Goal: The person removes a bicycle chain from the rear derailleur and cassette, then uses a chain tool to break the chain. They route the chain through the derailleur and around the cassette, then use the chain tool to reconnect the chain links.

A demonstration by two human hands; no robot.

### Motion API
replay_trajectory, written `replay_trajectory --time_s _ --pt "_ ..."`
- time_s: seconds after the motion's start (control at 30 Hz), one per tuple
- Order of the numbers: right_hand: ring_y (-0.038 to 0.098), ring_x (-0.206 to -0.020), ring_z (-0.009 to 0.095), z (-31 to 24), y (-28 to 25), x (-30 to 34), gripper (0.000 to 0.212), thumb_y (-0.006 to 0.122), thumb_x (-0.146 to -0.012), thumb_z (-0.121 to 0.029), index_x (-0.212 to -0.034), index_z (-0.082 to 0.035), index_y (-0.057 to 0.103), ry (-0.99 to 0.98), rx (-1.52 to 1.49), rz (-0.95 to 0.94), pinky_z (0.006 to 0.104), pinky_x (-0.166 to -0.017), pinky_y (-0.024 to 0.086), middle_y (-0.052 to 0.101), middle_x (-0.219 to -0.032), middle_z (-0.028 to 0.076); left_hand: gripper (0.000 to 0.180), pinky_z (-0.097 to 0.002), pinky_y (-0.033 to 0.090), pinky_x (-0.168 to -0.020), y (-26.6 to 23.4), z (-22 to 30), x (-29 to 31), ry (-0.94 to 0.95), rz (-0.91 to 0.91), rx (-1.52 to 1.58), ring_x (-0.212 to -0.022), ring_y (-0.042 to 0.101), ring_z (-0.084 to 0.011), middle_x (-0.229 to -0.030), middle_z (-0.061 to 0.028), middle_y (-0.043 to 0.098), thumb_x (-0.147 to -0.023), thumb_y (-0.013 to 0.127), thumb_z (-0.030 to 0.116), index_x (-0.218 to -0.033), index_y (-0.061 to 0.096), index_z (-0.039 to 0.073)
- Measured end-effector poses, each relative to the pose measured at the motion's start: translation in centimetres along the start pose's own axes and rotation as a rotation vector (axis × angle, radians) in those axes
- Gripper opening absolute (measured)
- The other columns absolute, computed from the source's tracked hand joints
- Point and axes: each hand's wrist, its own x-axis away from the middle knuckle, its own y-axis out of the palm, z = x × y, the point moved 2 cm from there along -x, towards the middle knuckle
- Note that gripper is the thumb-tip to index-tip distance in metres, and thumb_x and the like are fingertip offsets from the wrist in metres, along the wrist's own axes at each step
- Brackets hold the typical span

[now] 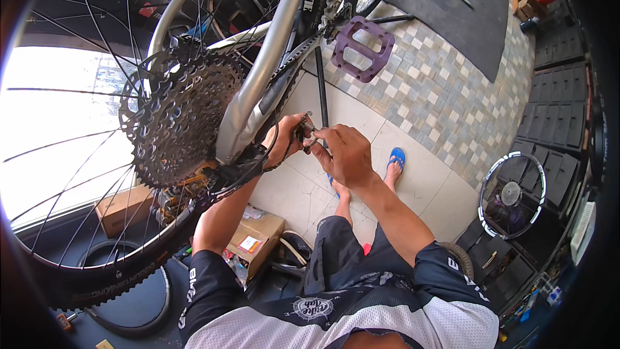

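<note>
A bicycle hangs before me with its rear wheel on the left; its large cassette and silver frame tube are close to my hands. My left hand is closed beside the rear derailleur, around a dark length of bicycle chain. Facing it, my right hand pinches a small metal tool between thumb and fingers, right against the chain. Fingers cover much of the tool, so its exact kind cannot be made out. A purple flat pedal sits above the right hand.
A dark stand leg rises just behind my hands. Below the wheel are cardboard boxes and a loose tyre. At right, a wheel rim leans by black drawers. A dark mat covers part of the tiled floor.
</note>
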Motion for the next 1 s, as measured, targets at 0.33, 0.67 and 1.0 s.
replay_trajectory --time_s 0.33,0.67,1.0 --pt "0.064 -0.061 0.01 1.1 3.5 1.0 0.032 0.077 -0.101 -0.033 -0.089 -0.005 0.066 0.988 -0.997 0.084 0.0274 -0.055 0.054 0.067 -0.075 0.003 0.039 -0.0467 0.056 -0.075 -0.7 -2.9 -0.8 0.052 -0.057 0.308 -0.088 0.059 -0.0219 -0.1 -0.0097 0.06 -0.107 0.039 0.033 -0.114 0.062 0.003" --pt "0.071 -0.09 0.023 1.2 0.5 -1.3 0.047 0.081 -0.093 -0.039 -0.123 -0.01 0.059 0.498 -0.2 -0.078 0.0401 -0.082 0.055 0.068 -0.094 0.009 0.059 -0.0377 0.059 -0.07 -2.4 -2.2 0.0 -0.05 -0.117 -0.027 -0.098 0.065 -0.0194 -0.103 -0.0104 0.066 -0.111 0.045 0.057 -0.124 0.065 0.003" --pt "0.063 -0.093 0.023 2.6 -1.4 -4.1 0.04 0.069 -0.097 -0.052 -0.092 -0.013 0.062 -0.669 0.197 -0.222 0.0407 -0.099 0.047 0.062 -0.087 0.003 0.07 -0.032 0.034 -0.051 -1.2 -2.6 -0.4 -0.03 -0.125 0.121 -0.053 0.046 -0.0154 -0.064 -0.0035 0.054 -0.104 0.041 0.074 -0.081 0.061 0.011"
